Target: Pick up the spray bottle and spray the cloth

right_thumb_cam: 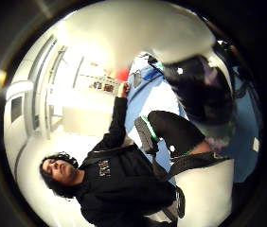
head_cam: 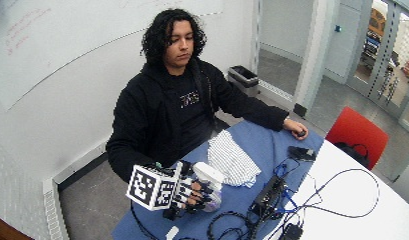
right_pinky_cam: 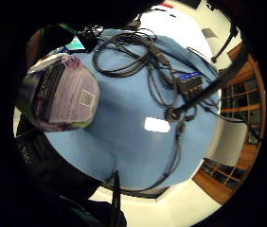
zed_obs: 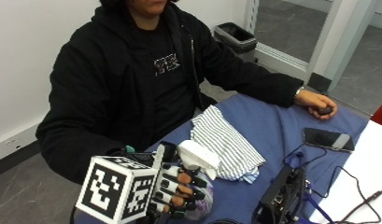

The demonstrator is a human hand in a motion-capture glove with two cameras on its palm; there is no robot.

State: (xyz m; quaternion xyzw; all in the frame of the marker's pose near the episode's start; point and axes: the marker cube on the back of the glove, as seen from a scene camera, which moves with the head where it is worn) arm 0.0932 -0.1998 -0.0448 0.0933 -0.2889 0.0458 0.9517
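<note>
Gloved fingers of the right hand (zed_obs: 178, 189) curl round the spray bottle (zed_obs: 200, 161), grasping it and holding it up above the near end of the table (zed_obs: 271, 126), with the white trigger head showing above the fingers. From the little-finger palm view the bottle's purple-labelled body (right_pinky_cam: 60, 92) sits close against the palm, with the blue table cover (right_pinky_cam: 138, 142) below it. Seen from the person's seat, the hand and bottle are at about two o'clock. The striped cloth (zed_obs: 224, 142) lies crumpled on the blue cover straight ahead of the person at twelve o'clock, just beside the raised bottle but apart from it. The bare left hand (zed_obs: 314, 103) rests on the table at about ten o'clock, fingers closed over a small dark object (zed_obs: 325, 110). A phone (zed_obs: 327, 138) lies flat near that hand. A black box (zed_obs: 280, 193) with cables (head_cam: 337, 192) stands farther out past the cloth.
</note>
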